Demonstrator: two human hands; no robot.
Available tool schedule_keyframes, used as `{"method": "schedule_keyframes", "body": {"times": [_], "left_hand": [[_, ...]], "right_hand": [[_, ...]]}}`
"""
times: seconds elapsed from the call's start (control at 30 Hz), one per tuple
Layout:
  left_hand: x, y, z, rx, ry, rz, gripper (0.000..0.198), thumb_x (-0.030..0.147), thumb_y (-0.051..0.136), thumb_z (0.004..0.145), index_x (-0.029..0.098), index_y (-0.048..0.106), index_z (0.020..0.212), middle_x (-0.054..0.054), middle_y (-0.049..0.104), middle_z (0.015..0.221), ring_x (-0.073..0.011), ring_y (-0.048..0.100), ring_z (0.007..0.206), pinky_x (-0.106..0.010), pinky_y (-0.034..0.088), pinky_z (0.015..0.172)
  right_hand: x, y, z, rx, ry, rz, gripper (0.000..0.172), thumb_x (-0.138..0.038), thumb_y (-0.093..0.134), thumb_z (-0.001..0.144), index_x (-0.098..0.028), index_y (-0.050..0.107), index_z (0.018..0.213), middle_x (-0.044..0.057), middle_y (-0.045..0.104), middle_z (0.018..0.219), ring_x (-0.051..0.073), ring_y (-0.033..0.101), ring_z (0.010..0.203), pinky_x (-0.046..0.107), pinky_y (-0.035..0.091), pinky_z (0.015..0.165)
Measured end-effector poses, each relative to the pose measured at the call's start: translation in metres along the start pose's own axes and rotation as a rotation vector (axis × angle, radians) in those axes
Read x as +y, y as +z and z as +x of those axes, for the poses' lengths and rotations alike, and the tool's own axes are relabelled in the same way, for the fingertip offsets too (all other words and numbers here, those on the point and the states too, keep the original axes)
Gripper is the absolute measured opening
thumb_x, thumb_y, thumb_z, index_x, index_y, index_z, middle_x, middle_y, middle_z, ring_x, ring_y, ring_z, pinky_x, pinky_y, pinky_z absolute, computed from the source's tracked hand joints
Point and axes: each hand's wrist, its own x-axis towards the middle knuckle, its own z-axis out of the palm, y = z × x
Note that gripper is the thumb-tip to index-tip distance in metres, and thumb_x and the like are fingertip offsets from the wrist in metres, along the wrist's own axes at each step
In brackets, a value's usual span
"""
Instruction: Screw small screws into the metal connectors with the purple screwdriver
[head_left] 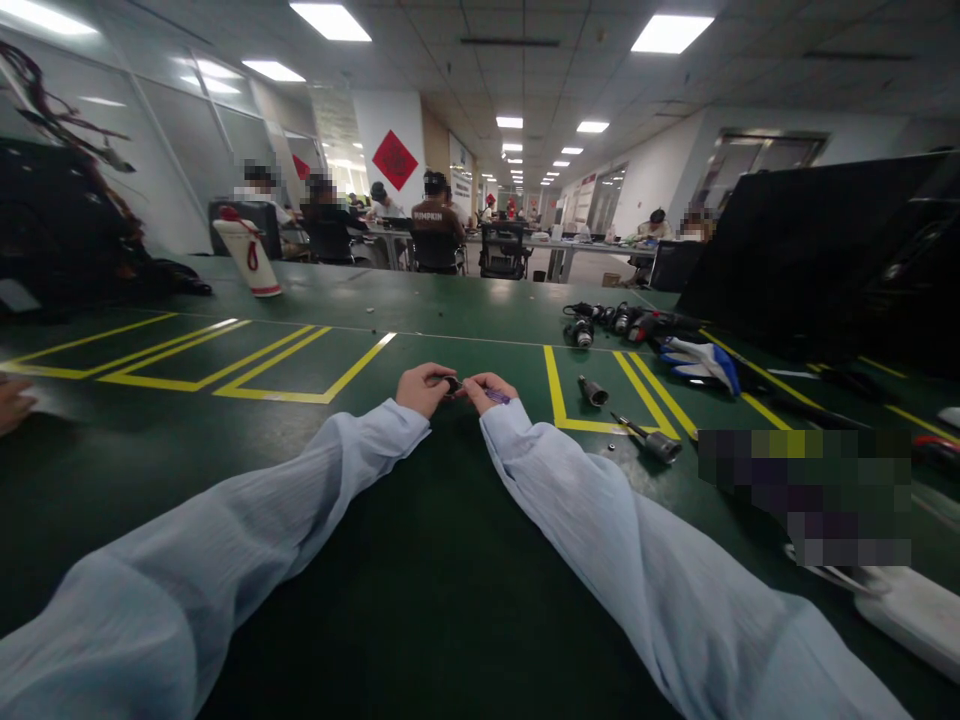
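- The left hand (424, 388) and the right hand (487, 392) are brought together over the middle of the dark green worktop (420, 560), both arms being covered by pale blue sleeves.
- A small dark part (452, 383) is held between the two hands, just above the worktop; the grip of the left hand is narrowed onto its left end.
- The grip of the right hand is pinched onto the right end of the same part. A small purple piece (497, 397) is seen against the right fingers; whether it is held cannot be told.
- Yellow tape lines (300, 395) are laid on the worktop to the left of and beyond the hands, and again to the right.
- A short grey metal cylinder (592, 391) is lying to the right of the hands, inside a yellow outline.
- A grey-handled slim tool (652, 441) is lying nearer and further right, with a tiny loose screw (613, 446) just beside its tip.
- White and blue work gloves (701, 362) are placed far right, with a cluster of black parts (600, 322) beyond them.
- A white bottle with a red strap (249, 255) is stood far left.
- Another person's hand (11, 402) is seen at the left edge.
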Motion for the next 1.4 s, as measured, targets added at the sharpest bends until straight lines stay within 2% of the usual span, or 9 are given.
{"method": "schedule_keyframes", "body": {"times": [0.3, 0.63, 0.97, 1.17, 1.4], "left_hand": [[-0.001, 0.0, 0.002, -0.038, -0.001, -0.022, 0.019, 0.011, 0.054, 0.058, 0.01, 0.064, 0.074, -0.002, 0.066, 0.06, -0.0135, 0.062, 0.053, -0.023, 0.054, 0.054], [0.007, 0.002, -0.002, -0.042, -0.031, 0.021, 0.025, 0.009, 0.055, 0.057, 0.01, 0.068, 0.079, -0.003, 0.068, 0.061, -0.0152, 0.064, 0.057, -0.025, 0.054, 0.06], [-0.004, 0.0, 0.0, -0.027, 0.009, 0.064, 0.027, 0.01, 0.054, 0.058, 0.009, 0.068, 0.082, -0.005, 0.069, 0.065, -0.0146, 0.063, 0.056, -0.024, 0.053, 0.058], [-0.004, 0.0, 0.0, -0.029, 0.022, 0.052, 0.025, 0.012, 0.055, 0.059, 0.009, 0.068, 0.08, -0.006, 0.069, 0.066, -0.0147, 0.063, 0.057, -0.023, 0.053, 0.058], [-0.008, 0.0, 0.002, -0.03, 0.001, -0.053, 0.025, 0.016, 0.059, 0.058, 0.008, 0.067, 0.08, -0.004, 0.066, 0.06, -0.014, 0.062, 0.054, -0.024, 0.053, 0.056]], "right_hand": [[0.001, 0.001, -0.002, 0.014, -0.017, -0.11, 0.025, -0.041, 0.051, 0.069, -0.017, 0.057, 0.064, -0.001, 0.057, 0.055, 0.008, 0.042, 0.047, 0.019, 0.036, 0.048], [0.016, -0.003, 0.002, -0.02, -0.132, -0.329, 0.022, -0.041, 0.051, 0.068, -0.021, 0.058, 0.068, -0.002, 0.051, 0.058, 0.012, 0.044, 0.054, 0.022, 0.037, 0.052], [0.008, -0.004, -0.003, -0.023, -0.106, -0.158, 0.023, -0.04, 0.052, 0.067, -0.017, 0.058, 0.063, -0.001, 0.053, 0.055, 0.01, 0.046, 0.051, 0.022, 0.037, 0.051], [0.005, -0.004, -0.005, 0.012, -0.051, -0.154, 0.023, -0.04, 0.055, 0.066, -0.018, 0.061, 0.068, 0.001, 0.061, 0.062, 0.014, 0.054, 0.059, 0.026, 0.044, 0.06], [0.002, -0.002, -0.008, 0.016, -0.152, -0.23, 0.024, -0.036, 0.047, 0.072, -0.019, 0.063, 0.07, 0.002, 0.062, 0.067, 0.015, 0.055, 0.064, 0.027, 0.044, 0.065]]}}
